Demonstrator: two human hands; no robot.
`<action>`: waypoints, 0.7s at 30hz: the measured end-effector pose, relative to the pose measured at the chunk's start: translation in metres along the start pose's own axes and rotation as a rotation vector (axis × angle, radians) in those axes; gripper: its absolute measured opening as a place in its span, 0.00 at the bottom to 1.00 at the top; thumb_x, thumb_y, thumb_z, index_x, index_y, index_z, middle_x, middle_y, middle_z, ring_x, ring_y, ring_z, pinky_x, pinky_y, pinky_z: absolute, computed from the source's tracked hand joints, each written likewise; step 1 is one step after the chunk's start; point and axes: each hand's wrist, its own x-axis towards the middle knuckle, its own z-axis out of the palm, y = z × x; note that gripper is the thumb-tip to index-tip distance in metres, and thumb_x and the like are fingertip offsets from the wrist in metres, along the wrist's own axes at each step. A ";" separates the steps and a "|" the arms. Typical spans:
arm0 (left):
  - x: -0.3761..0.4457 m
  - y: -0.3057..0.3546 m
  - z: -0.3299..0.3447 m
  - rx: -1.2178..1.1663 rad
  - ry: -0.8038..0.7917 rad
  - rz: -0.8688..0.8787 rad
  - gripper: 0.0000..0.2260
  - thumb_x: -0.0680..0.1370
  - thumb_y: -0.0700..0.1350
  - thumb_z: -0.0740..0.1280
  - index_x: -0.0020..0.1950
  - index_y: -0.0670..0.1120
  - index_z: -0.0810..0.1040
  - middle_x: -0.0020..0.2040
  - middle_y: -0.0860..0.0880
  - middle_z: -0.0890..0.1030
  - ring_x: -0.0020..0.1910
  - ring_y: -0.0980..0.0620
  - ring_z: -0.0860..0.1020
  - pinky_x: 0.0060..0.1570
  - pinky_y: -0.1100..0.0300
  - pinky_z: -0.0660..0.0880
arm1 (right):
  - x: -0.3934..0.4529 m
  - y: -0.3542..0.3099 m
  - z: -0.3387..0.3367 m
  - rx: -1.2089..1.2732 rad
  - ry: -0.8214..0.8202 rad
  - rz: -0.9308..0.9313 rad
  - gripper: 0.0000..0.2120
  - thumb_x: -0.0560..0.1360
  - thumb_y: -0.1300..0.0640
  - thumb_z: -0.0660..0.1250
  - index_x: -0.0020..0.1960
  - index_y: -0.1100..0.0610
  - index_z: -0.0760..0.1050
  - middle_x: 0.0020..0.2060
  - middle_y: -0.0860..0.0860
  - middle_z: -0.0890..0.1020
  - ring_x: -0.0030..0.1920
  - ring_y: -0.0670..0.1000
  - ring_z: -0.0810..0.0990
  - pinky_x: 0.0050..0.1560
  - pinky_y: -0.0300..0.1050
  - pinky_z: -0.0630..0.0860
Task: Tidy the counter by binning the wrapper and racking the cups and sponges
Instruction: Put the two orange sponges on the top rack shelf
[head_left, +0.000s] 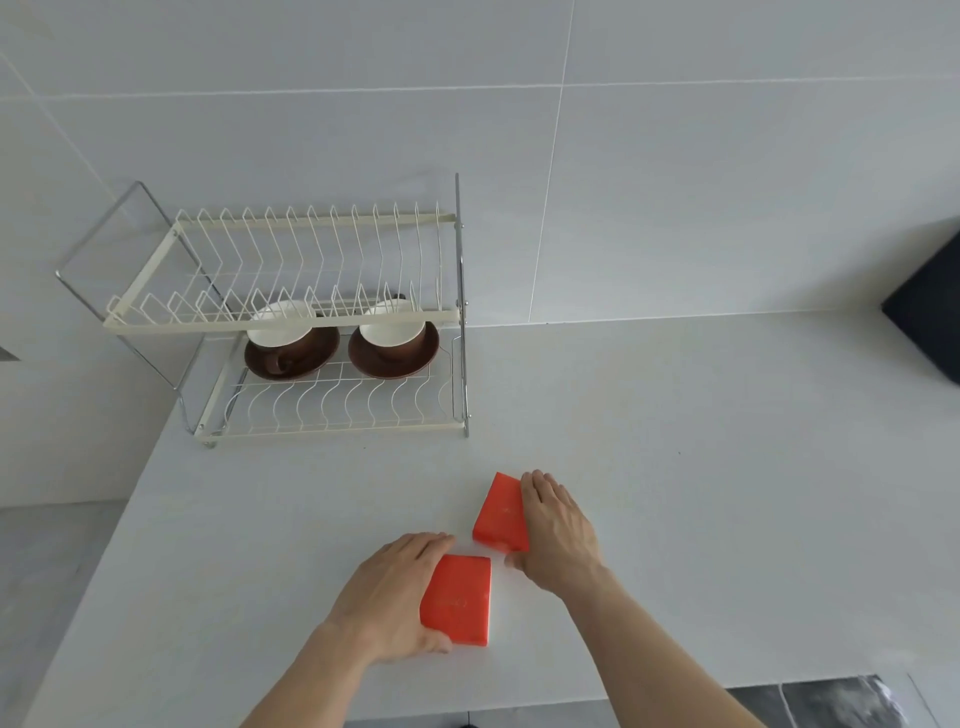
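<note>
Two orange-red sponges lie flat on the white counter near its front edge. My left hand (387, 592) grips the nearer sponge (460, 597) from its left side, fingers at its far end and thumb at its near end. My right hand (558, 530) clasps the farther sponge (501, 512) from its right side in the same way. Both sponges still touch the counter. On the lower tier of the cream wire dish rack (291, 322) at the back left stand two brown saucers with cups, the left cup (280, 330) and the right cup (392, 327). No wrapper is in view.
The rack stands against the tiled wall, its upper plate tier holding nothing. A dark object (930, 312) sits at the far right on the counter (675, 467). The counter's left edge drops off beside the rack, and the front edge runs just below my forearms.
</note>
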 end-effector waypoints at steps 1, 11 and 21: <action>0.000 -0.001 0.001 -0.003 -0.001 0.002 0.50 0.63 0.65 0.75 0.78 0.55 0.54 0.77 0.57 0.60 0.75 0.55 0.61 0.74 0.59 0.58 | 0.001 0.000 0.000 0.000 -0.003 0.001 0.52 0.68 0.45 0.77 0.78 0.61 0.50 0.78 0.56 0.58 0.78 0.56 0.54 0.78 0.47 0.51; 0.004 -0.006 0.003 -0.043 0.015 -0.010 0.45 0.62 0.67 0.74 0.75 0.56 0.61 0.70 0.58 0.68 0.68 0.56 0.68 0.69 0.60 0.64 | 0.004 0.003 -0.005 0.030 -0.012 0.035 0.48 0.69 0.44 0.76 0.78 0.58 0.54 0.72 0.51 0.67 0.71 0.55 0.66 0.70 0.45 0.64; 0.007 -0.033 -0.059 -0.110 0.146 -0.099 0.45 0.59 0.70 0.73 0.73 0.56 0.65 0.66 0.60 0.71 0.65 0.58 0.69 0.64 0.62 0.69 | 0.016 -0.004 -0.052 0.028 -0.016 0.012 0.49 0.67 0.43 0.77 0.78 0.56 0.54 0.71 0.50 0.69 0.70 0.54 0.68 0.67 0.47 0.68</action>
